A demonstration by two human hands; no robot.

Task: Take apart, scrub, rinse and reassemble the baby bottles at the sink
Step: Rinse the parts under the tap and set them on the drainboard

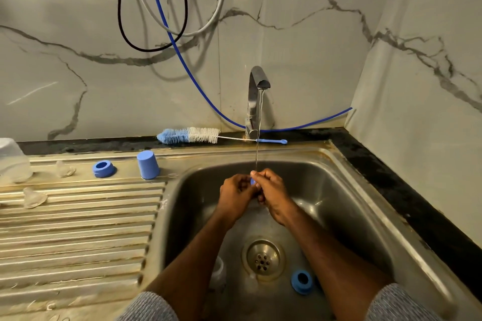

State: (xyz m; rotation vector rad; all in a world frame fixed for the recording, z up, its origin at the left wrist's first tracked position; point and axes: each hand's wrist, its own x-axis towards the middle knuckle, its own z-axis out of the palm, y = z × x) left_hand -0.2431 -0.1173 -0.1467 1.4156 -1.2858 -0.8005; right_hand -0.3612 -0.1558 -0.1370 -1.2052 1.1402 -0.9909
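A: Both hands meet under the tap, the left hand and right hand pinching 1 small blue part between them.

B: Stream lands right on it; the blue ring waits in the sink, nearer the right arm.

Dull, stained steel sink; glossy veined marble wall; matt blue plastic cap; bristly brush
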